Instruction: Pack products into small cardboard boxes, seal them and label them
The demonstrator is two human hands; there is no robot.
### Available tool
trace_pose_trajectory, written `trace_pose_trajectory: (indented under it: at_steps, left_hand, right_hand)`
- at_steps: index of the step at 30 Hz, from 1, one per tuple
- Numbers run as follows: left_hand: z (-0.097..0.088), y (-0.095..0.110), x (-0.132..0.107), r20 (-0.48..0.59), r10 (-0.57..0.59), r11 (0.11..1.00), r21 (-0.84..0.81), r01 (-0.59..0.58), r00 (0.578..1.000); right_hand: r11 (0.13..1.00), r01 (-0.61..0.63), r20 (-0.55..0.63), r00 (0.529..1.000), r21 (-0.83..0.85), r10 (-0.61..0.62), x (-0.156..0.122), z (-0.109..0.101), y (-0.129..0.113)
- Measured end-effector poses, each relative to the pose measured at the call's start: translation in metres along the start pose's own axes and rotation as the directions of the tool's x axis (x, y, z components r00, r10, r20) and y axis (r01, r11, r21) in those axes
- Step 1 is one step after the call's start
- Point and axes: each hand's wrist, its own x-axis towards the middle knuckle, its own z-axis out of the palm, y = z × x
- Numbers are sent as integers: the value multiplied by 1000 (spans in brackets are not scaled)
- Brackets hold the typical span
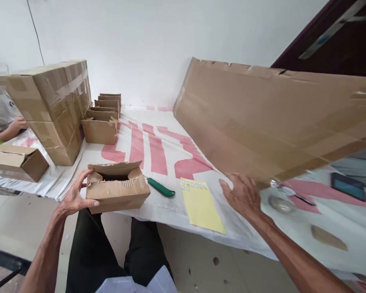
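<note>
My left hand (pixel 76 195) grips the left end of a small cardboard box (pixel 117 195), thumb on the front and fingers over the top. The box rests at the table's front edge, its top gaping between raised flaps; its inside is dark. Just right of it lies a green utility knife (pixel 161 188). A yellow sheet of stickers (pixel 203 206), with a few pale labels along its top, lies farther right. Beyond that sheet my right hand (pixel 242 193) is open over the table, thumb apart, close to the lower edge of a large cardboard box (pixel 262 118). Whether it touches that box I cannot tell.
Stacked taped cartons (pixel 57 101) stand at the left, beside a row of open small boxes (pixel 99 128). Another carton (pixel 18 160) sits near a seated person (pixel 3 118). At the right are a phone (pixel 348 186) and a tape roll (pixel 282 203), on the white cloth (pixel 164 209).
</note>
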Motion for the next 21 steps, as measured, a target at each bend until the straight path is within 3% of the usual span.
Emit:
trace_pose_trajectory:
  at_steps: [3, 6, 9, 11, 14, 21]
  left_hand:
    - [1, 0, 0, 2, -15, 1000, -12, 15, 1000]
    - [2, 4, 1, -3, -24, 1000, -13, 24, 1000]
    - [2, 7, 1, 4, -9, 1000, -17, 9, 1000]
    - [2, 8, 0, 9, 3, 1000, -22, -3, 1000]
    - [3, 7, -2, 7, 12, 999, -49, -11, 1000]
    - [11, 3, -4, -70, -70, 990, -123, 61, 995]
  right_hand:
    - [974, 103, -24, 995, 201, -101, 30, -11, -82]
    - [865, 241, 33, 958, 439, -283, 50, -29, -177]
    - [717, 333, 88, 873, 612, -480, 56, -47, -258]
    - [642, 349, 130, 807, 682, -577, 56, -53, -293]
    - [605, 316, 202, 747, 730, -634, 57, -54, -316]
    - [590, 168, 285, 752, 790, -595, 58, -61, -312]
